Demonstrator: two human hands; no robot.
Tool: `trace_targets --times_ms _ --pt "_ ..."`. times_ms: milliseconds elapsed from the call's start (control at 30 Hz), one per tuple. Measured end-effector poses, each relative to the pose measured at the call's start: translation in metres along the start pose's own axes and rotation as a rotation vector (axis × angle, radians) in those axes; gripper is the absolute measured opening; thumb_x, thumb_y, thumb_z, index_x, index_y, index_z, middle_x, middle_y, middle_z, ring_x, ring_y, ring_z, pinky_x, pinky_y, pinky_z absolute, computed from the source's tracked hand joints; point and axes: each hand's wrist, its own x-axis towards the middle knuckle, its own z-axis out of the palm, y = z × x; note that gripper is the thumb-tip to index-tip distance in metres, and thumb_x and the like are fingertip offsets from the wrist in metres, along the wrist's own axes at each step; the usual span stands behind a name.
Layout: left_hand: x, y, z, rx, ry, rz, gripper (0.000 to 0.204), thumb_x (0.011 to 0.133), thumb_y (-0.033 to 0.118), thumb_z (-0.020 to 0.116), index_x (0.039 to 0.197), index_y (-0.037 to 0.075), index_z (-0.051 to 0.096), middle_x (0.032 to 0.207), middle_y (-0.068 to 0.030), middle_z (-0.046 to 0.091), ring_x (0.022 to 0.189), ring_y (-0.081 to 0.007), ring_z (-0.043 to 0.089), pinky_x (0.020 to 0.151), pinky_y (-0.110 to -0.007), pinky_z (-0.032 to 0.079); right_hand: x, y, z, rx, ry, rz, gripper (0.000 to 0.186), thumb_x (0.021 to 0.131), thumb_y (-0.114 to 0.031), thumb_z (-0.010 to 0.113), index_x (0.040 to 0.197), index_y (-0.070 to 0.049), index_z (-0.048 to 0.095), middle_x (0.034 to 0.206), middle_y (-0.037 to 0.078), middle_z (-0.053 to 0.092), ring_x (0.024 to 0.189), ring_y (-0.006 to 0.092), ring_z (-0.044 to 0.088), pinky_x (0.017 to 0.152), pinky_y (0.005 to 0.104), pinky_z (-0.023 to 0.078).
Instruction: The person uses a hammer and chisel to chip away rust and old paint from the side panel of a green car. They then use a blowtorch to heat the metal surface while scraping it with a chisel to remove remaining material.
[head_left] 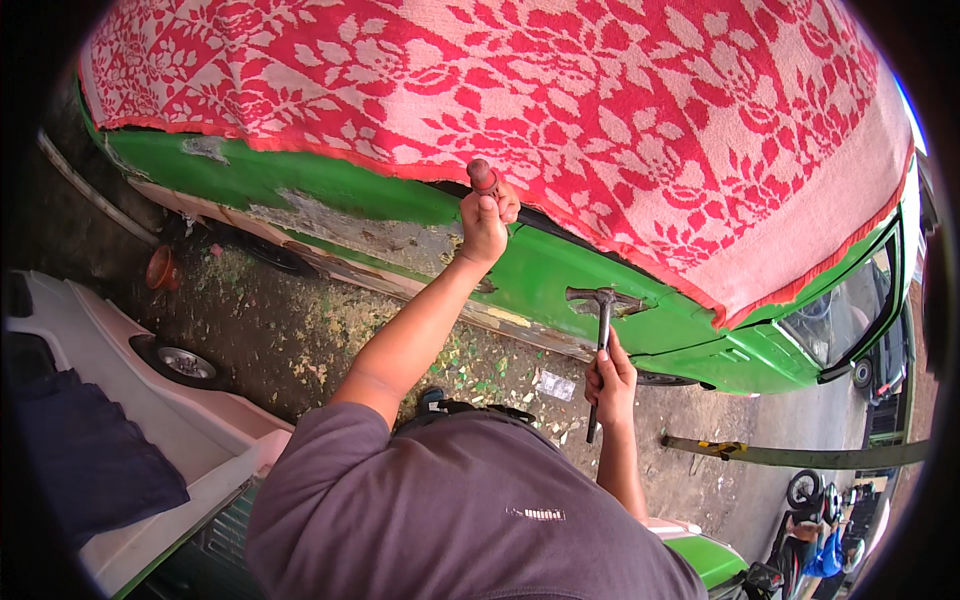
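Observation:
My left hand point(486, 222) is shut on a red-handled tool point(482, 176), a chisel or screwdriver, with its handle end sticking out of the fist. The tool is pressed against the side of a green car point(560, 275), just under the edge of the cloth. Its tip is hidden. My right hand point(611, 378) grips the dark shaft of a hammer point(603, 300). The hammer's metal head is up near the green panel, to the right of the left hand. Bare grey patches point(340, 225) with the paint stripped off run along the panel left of the tool.
A red and white floral cloth point(560, 100) covers the car's top. Paint flakes litter the dirt ground point(300, 340). A white car with a wheel point(180, 365) stands at the left, near an orange pot point(160, 268). A motorcycle point(810, 500) and a long bar point(800, 455) are at the lower right.

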Motion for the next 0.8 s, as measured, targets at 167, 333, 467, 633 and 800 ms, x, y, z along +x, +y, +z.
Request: trace_targets --times_ms 167,333,467,633,800 --pt "-0.002 -0.008 0.0 0.059 -0.128 0.033 0.066 0.087 0.072 0.053 0.072 0.008 0.04 0.066 0.0016 0.04 0.058 -0.0084 0.037 0.054 -0.026 0.029 0.002 -0.052 0.028 -0.22 -0.11 -0.205 0.054 0.101 -0.006 0.046 0.153 -0.012 0.033 0.067 -0.005 0.044 0.054 0.0029 0.036 0.049 0.019 0.031" --pt "-0.002 -0.014 0.0 0.136 -0.161 0.044 0.069 0.084 0.073 0.055 0.068 0.008 0.04 0.062 0.0029 0.039 0.058 -0.0088 0.037 0.054 -0.028 0.03 -0.007 -0.158 0.069 -0.632 -0.214 -0.678 0.047 0.097 -0.005 0.055 0.144 -0.007 0.048 0.073 0.001 0.051 0.064 0.009 0.045 0.059 0.025 0.041" --pt "-0.004 -0.023 0.003 0.117 -0.16 0.055 0.064 0.089 0.066 0.058 0.07 0.006 0.044 0.062 0.0028 0.04 0.058 -0.0084 0.037 0.055 -0.028 0.032 -0.01 -0.198 0.101 -1.04 -0.301 -0.799 0.055 0.092 0.0 0.056 0.144 -0.015 0.048 0.086 0.023 0.064 0.07 0.0345 0.061 0.067 0.0402 0.048" --pt "-0.016 -0.04 -0.013 0.265 -0.161 0.123 0.034 0.092 0.032 0.067 0.08 0.007 0.047 0.07 0.0022 0.048 0.059 -0.0074 0.041 0.056 -0.026 0.036 -0.003 -0.19 0.09 -1.032 -0.325 -0.815 0.045 0.096 -0.005 0.056 0.141 -0.008 0.051 0.075 0.015 0.06 0.064 0.0174 0.053 0.067 0.028 0.046" --pt "-0.005 -0.007 0.008 -0.071 -0.072 0.088 0.019 0.085 0.015 0.055 0.075 0.008 0.042 0.062 -0.0015 0.04 0.054 -0.0102 0.036 0.051 -0.027 0.031 -0.012 -0.215 0.082 -0.88 -0.191 -0.701 0.044 0.096 -0.005 0.056 0.14 -0.008 0.052 0.083 0.018 0.062 0.072 0.0167 0.059 0.07 0.0327 0.048"
